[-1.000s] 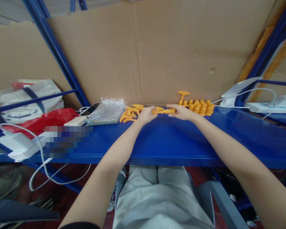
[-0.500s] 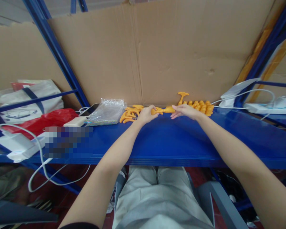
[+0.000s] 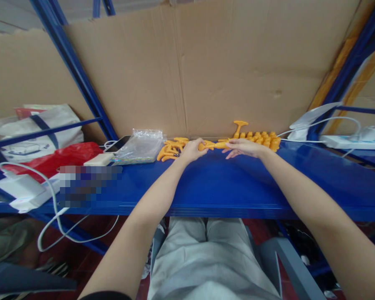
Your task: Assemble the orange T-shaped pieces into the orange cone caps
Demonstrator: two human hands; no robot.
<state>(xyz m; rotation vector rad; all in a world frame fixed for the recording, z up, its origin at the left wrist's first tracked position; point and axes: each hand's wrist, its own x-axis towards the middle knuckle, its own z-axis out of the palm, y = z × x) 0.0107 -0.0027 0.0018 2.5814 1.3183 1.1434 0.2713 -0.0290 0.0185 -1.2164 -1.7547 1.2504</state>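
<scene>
Both ends of the orange piece (image 3: 214, 145) stay pinched, left hand (image 3: 192, 151) unmoved, right hand (image 3: 244, 147) shifted slightly rightward.

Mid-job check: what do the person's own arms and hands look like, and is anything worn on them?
Both forearms are bare down to the left hand and the right hand. There are no gloves, and no watch, ring or bracelet shows. A dark sleeve edge shows high on the left arm at the bottom of the picture. The right arm leaves the picture with no sleeve in view.

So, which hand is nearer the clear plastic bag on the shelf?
Left. The left hand, gripping an orange piece, is right of the clear plastic bag; the right hand lies farther right.
</scene>
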